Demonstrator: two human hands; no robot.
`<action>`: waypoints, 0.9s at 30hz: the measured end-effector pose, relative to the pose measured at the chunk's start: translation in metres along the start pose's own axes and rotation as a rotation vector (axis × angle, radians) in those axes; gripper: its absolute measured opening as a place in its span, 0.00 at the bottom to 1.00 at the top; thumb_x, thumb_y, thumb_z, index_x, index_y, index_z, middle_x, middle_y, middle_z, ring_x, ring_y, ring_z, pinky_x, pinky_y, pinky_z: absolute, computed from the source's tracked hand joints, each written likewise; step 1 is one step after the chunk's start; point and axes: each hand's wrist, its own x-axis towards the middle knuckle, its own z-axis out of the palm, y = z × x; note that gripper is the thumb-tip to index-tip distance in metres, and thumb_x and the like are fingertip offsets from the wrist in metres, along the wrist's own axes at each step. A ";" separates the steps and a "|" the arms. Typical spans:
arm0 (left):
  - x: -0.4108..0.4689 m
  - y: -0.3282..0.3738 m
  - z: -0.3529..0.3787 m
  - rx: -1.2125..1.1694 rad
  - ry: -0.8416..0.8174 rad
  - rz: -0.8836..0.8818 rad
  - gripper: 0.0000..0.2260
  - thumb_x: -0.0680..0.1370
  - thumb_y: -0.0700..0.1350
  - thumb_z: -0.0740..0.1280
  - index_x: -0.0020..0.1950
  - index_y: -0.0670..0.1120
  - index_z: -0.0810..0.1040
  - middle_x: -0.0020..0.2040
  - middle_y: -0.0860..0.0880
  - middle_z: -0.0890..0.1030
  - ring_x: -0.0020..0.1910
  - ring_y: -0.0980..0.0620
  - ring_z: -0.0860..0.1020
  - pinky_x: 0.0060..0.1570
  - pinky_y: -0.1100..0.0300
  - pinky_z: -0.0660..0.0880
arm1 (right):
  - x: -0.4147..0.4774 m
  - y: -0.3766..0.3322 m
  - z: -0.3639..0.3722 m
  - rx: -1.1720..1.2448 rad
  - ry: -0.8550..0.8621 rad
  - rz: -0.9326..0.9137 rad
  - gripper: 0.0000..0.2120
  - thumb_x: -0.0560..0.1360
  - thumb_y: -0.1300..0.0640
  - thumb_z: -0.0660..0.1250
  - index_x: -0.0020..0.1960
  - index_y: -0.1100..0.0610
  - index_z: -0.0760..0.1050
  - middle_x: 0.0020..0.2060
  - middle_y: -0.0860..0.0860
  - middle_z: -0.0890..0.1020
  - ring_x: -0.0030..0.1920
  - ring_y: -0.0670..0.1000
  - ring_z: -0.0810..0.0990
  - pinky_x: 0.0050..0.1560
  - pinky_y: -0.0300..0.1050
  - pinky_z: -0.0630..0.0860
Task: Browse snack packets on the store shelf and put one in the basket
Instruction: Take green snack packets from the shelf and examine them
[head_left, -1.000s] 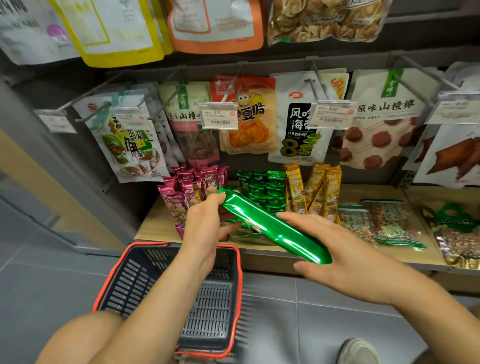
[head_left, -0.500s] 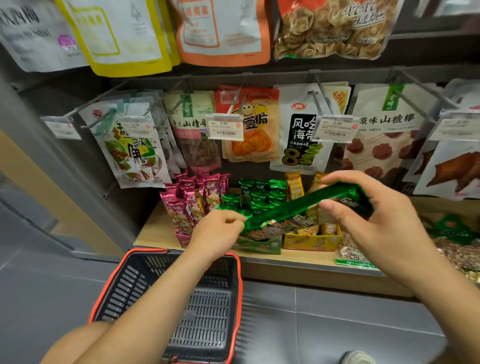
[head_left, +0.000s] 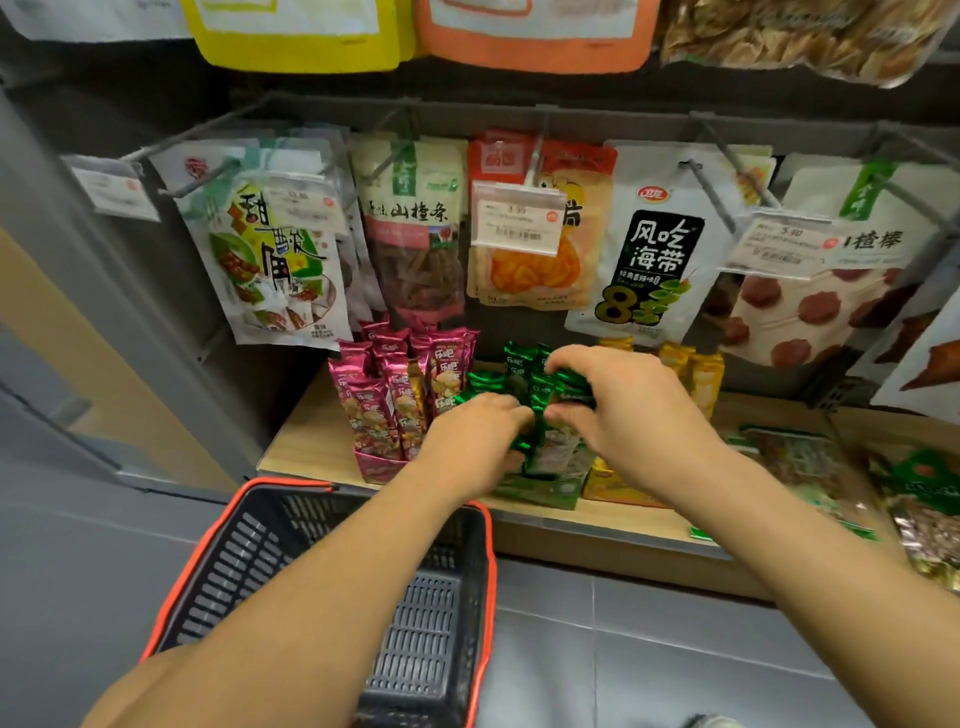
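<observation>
A dark, slotted plastic basket (head_left: 218, 566) with an orange rim. Above its left half, glossy pink foil packets (head_left: 395, 395) stand on a pale wooden shelf (head_left: 311, 441). Above its right rim, my left hand (head_left: 475, 439) pinches the left edge of a shiny, crinkled green packet (head_left: 540, 441). It is long, narrow and nearly upright. My right hand (head_left: 623, 410), further right, grips its other side, fingers hooked over the top.

Arms outstretched, left hand (head_left: 475, 436), right hand (head_left: 618, 410) nearly touching, fingers (head_left: 569, 357) curled
</observation>
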 end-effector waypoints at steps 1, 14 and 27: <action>0.000 -0.002 0.000 -0.031 0.008 -0.010 0.17 0.74 0.48 0.69 0.62 0.48 0.74 0.59 0.49 0.77 0.62 0.47 0.73 0.56 0.48 0.75 | 0.005 0.001 0.009 -0.015 -0.028 0.013 0.20 0.74 0.51 0.71 0.65 0.51 0.74 0.58 0.51 0.81 0.59 0.56 0.78 0.56 0.51 0.74; 0.004 -0.009 0.006 -0.197 0.025 -0.091 0.20 0.73 0.50 0.73 0.64 0.50 0.74 0.63 0.50 0.76 0.64 0.48 0.72 0.59 0.49 0.74 | 0.003 0.033 0.096 -0.258 -0.083 0.087 0.26 0.71 0.48 0.73 0.67 0.52 0.73 0.54 0.53 0.81 0.61 0.56 0.74 0.52 0.51 0.70; 0.005 0.001 0.007 -0.066 -0.051 -0.034 0.19 0.78 0.56 0.66 0.68 0.55 0.75 0.70 0.50 0.71 0.70 0.47 0.64 0.64 0.48 0.69 | 0.031 0.048 0.055 0.201 0.022 0.295 0.08 0.75 0.52 0.70 0.53 0.50 0.82 0.43 0.46 0.83 0.48 0.50 0.80 0.50 0.47 0.79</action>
